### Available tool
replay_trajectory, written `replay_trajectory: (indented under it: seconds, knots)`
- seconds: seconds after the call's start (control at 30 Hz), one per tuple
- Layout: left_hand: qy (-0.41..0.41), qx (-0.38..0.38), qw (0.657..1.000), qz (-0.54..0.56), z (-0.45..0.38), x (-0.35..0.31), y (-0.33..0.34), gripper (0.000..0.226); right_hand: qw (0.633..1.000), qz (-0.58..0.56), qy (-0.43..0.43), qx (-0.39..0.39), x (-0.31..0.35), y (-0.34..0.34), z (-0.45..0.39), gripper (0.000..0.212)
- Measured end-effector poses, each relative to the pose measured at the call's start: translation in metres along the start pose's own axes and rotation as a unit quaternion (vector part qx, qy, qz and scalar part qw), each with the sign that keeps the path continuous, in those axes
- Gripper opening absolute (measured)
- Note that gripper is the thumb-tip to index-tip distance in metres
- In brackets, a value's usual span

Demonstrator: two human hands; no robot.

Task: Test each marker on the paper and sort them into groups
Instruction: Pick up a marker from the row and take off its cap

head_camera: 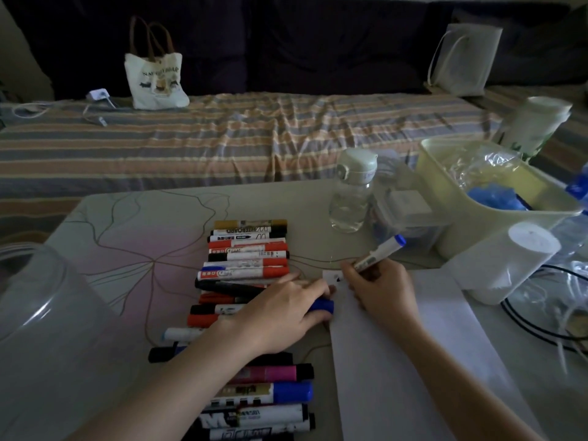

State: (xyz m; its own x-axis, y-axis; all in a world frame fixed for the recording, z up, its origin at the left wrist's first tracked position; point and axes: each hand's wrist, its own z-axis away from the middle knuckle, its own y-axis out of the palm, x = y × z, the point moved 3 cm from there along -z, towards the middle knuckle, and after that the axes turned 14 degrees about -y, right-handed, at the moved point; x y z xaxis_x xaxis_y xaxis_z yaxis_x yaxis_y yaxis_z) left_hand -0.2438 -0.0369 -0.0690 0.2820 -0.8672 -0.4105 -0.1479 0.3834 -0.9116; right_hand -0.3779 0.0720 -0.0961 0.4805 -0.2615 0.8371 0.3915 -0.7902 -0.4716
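Markers (245, 275) lie side by side in a column down the middle of the table (127, 237), running from mid-table to the near edge, caps mostly to the right.

Head view, surface and room: the table is pale with thin curved line patterns. Beyond its far edge you see a striped bed cover (222, 135) against a dark backdrop. A white tote bag (154, 79) with brown handles stands on the cover at far left, a second pale bag (461, 58) at far right.

Paper (404, 361) lies to the right of the column, reaching the near edge. Your right hand (381, 291) rests on its far end, fingers curled around a blue-ended marker (378, 253) with its tip down on the sheet beside small dark marks. Your left hand (286, 313) lies across the column, fingers curled on a blue cap (321, 305) at the paper's left edge.

Containers: a clear bottle (351, 192) with a pale lid stands at the far right. A small clear lidded box (410, 214) sits beside it. A pale yellow bin (477, 192) holds crumpled clear plastic and something blue. A white paper roll (506, 262) stands near the bin.

Hidden or unclear: a clear container (41, 300) at near left is cut off by the frame edge. Your left forearm covers several markers. Cables at the right edge are blurred.
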Motion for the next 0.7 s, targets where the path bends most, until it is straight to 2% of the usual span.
replay_trajectory:
  seconds: [0.2, 0.37, 0.7]
  knots:
    - [-0.006, 0.004, 1.0, -0.015, -0.0007, 0.0044, 0.0053, 0.029, 1.0, 0.004, -0.004, -0.001, -0.0013, 0.0002, -0.001, 0.029]
    - [0.006, -0.024, 1.0, -0.008, 0.0025, 0.0018, 0.0039, 0.03, 1.0, 0.01, -0.02, 0.008, -0.0017, 0.0018, -0.001, 0.028]
    - [0.016, -0.031, 0.999, 0.003, 0.0046, -0.0039, -0.0018, 0.028, 1.0, 0.009, -0.018, -0.018, -0.0055, -0.0002, -0.001, 0.027]
